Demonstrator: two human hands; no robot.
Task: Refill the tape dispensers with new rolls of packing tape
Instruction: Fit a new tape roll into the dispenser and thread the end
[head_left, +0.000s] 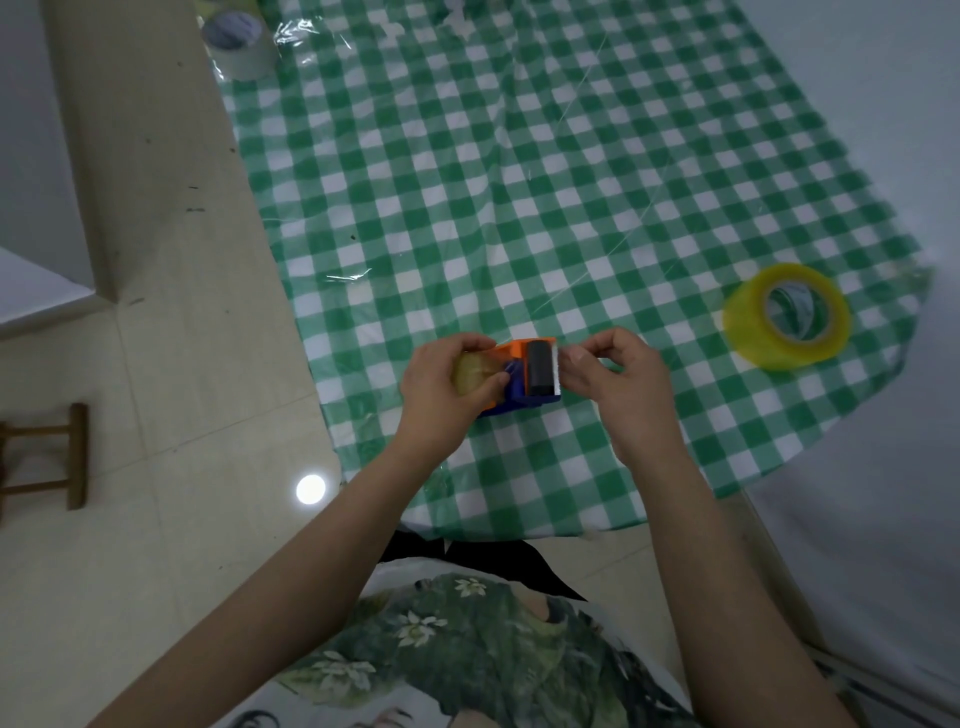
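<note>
From the head camera, the tape dispenser (524, 376) sits just below centre, toward 6 o'clock, held over the near edge of the table (519, 182) with its green-and-white checked cloth. It is probably light, stiff plastic. The toothed metal strip at its front edge looks sharp, so the safest hold is on the side plates and the body behind the roller. The left hand (441, 384) has that hold: its fingers curl round the rear of the dispenser and over the amber tape roll (470, 374) seated in it. The right hand (608, 374) is closed narrow, thumb and forefinger pinching at the front edge beside the blade. I cannot tell whether a tape end lies between them. Clear film like this would be thin, sticky and quick to fold on itself. The dispenser has an orange side, a blue frame and a black roller across the front. A spare yellow tape roll (787, 317) lies at 3 o'clock, tilted on the cloth and well apart from the hands. A pale roll (240, 44) sits at 11 o'clock.
</note>
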